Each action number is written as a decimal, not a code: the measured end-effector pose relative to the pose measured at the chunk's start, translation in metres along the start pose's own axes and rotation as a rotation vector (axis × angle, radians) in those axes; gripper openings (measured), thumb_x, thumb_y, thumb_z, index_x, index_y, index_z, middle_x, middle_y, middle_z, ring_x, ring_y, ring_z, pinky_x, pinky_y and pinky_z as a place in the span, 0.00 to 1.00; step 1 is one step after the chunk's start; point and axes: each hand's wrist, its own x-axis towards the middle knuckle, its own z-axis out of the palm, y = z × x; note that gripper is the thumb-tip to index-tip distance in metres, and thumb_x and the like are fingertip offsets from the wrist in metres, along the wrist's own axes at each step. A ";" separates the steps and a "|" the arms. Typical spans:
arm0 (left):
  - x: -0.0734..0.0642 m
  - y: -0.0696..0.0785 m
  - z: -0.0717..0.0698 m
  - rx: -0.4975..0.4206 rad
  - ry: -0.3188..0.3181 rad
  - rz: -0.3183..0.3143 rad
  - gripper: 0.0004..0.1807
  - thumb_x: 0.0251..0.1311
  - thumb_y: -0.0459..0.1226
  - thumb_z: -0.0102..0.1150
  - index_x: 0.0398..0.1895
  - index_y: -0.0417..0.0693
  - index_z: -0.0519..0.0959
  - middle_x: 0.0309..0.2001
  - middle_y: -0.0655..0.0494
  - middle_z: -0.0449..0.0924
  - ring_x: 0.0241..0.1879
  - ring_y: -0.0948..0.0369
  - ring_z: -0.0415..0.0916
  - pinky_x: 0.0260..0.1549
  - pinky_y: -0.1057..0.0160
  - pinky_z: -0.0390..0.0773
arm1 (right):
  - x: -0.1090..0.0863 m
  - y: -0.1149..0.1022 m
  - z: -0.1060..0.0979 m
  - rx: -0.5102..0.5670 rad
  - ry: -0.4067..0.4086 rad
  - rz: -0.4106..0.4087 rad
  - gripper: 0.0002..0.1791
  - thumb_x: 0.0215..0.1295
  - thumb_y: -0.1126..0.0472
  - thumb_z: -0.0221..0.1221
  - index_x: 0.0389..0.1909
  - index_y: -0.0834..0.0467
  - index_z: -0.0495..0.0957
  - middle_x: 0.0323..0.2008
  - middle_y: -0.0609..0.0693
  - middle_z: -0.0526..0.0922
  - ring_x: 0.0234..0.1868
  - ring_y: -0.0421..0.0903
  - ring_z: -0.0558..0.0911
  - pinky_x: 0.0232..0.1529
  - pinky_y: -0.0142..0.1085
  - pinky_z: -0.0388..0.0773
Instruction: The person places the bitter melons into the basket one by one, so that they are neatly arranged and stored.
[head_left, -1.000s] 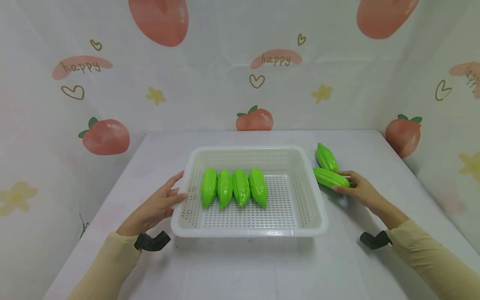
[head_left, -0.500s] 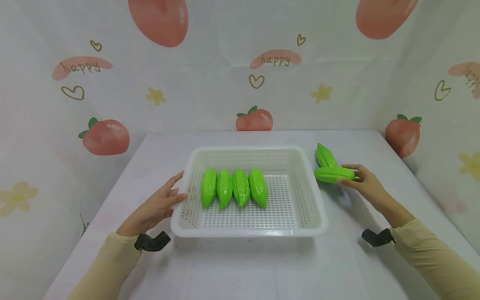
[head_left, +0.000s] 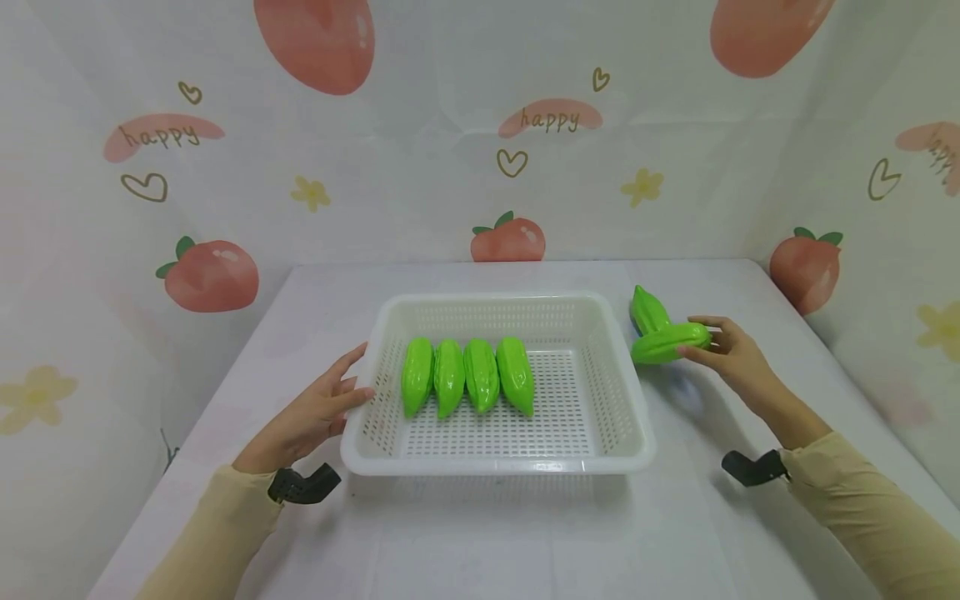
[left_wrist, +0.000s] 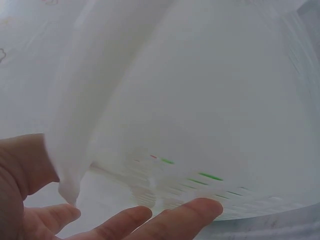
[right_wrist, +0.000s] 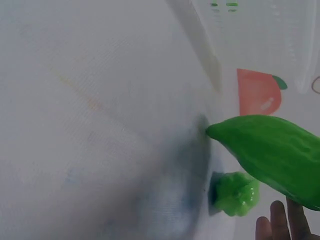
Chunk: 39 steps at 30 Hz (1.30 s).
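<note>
A white perforated plastic basket [head_left: 495,465] stands mid-table, with several glossy green ridged gourds [head_left: 482,375] side by side in its left half. My left hand [head_left: 311,408] holds the basket's left rim; in the left wrist view the rim [left_wrist: 95,85] passes between thumb and fingers [left_wrist: 175,220]. Right of the basket, my right hand [head_left: 738,362] pinches one end of a green ridged gourd [head_left: 667,343], lying crosswise, its pointed end toward the basket. Behind it a second loose gourd [head_left: 648,310] lies on the table, partly covered. In the right wrist view the held gourd [right_wrist: 270,152] appears above the table.
A white cloth covers the table [head_left: 465,542]. Behind and beside it hangs a white curtain [head_left: 420,183] printed with peaches, hearts and flowers. Both wrists wear a black camera mount [head_left: 303,483].
My right hand has lifted the gourd slightly and shifted it right, turning it so its near-hand end tips up. The left hand and basket have stayed put.
</note>
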 end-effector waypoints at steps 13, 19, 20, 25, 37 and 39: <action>0.000 -0.001 -0.001 -0.009 -0.008 0.008 0.44 0.69 0.40 0.54 0.78 0.66 0.37 0.64 0.38 0.67 0.51 0.52 0.79 0.46 0.53 0.80 | 0.003 -0.005 -0.003 0.019 0.055 -0.039 0.22 0.67 0.52 0.59 0.57 0.40 0.62 0.55 0.49 0.71 0.50 0.30 0.72 0.52 0.34 0.71; 0.000 0.000 0.000 0.000 0.001 0.001 0.45 0.68 0.41 0.54 0.78 0.66 0.36 0.64 0.38 0.67 0.51 0.52 0.79 0.47 0.53 0.80 | 0.006 -0.011 -0.005 0.025 0.068 -0.043 0.27 0.69 0.52 0.57 0.64 0.51 0.60 0.64 0.66 0.61 0.65 0.66 0.66 0.62 0.62 0.63; 0.000 0.000 0.000 0.000 0.002 0.000 0.45 0.68 0.41 0.54 0.78 0.66 0.36 0.64 0.38 0.67 0.51 0.52 0.79 0.47 0.53 0.80 | 0.006 -0.012 -0.006 0.018 0.071 -0.045 0.29 0.69 0.51 0.57 0.66 0.53 0.60 0.64 0.65 0.62 0.65 0.67 0.65 0.62 0.61 0.64; 0.000 0.000 0.000 -0.005 0.003 -0.001 0.45 0.68 0.40 0.54 0.78 0.65 0.36 0.64 0.38 0.67 0.50 0.52 0.79 0.47 0.53 0.80 | 0.006 -0.020 -0.009 0.023 0.072 -0.069 0.29 0.69 0.51 0.56 0.67 0.54 0.60 0.59 0.53 0.65 0.59 0.50 0.74 0.53 0.30 0.75; -0.001 0.001 0.001 -0.001 0.008 -0.003 0.45 0.68 0.40 0.54 0.78 0.65 0.37 0.64 0.38 0.67 0.50 0.53 0.79 0.46 0.53 0.80 | 0.010 -0.038 -0.007 0.589 -0.002 -0.232 0.24 0.67 0.70 0.56 0.60 0.48 0.67 0.50 0.48 0.69 0.46 0.35 0.79 0.39 0.28 0.82; -0.001 0.001 0.001 -0.002 0.007 0.000 0.45 0.68 0.40 0.54 0.78 0.65 0.37 0.64 0.38 0.67 0.50 0.53 0.79 0.46 0.53 0.80 | 0.010 -0.040 -0.006 0.606 -0.006 -0.254 0.25 0.67 0.71 0.55 0.62 0.48 0.67 0.50 0.48 0.70 0.47 0.35 0.79 0.38 0.29 0.82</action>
